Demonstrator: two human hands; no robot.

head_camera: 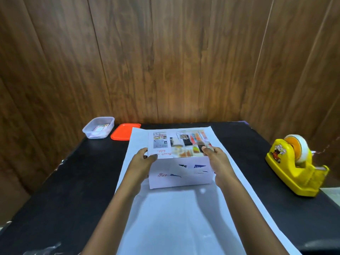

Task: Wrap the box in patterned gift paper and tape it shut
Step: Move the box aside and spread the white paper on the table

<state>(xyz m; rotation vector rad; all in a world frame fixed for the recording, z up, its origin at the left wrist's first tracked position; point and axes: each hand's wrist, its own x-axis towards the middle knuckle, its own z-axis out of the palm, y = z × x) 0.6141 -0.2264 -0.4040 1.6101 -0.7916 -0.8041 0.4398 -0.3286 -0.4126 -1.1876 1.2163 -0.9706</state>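
A white box [181,174] with printed pictures on its top and red and blue lettering on its front sits on a large sheet of paper [176,214], white side up, spread along the black table. My left hand [142,161] grips the box's near left top corner, thumb on the front face. My right hand [214,157] grips the near right top corner, thumb on the printed top. The sheet's patterned side is not visible.
A yellow tape dispenser [296,170] with a roll of tape stands at the table's right edge. At the back left are a clear plastic tub [98,127] holding small items and its orange lid [125,131]. A wooden wall rises right behind the table [73,181].
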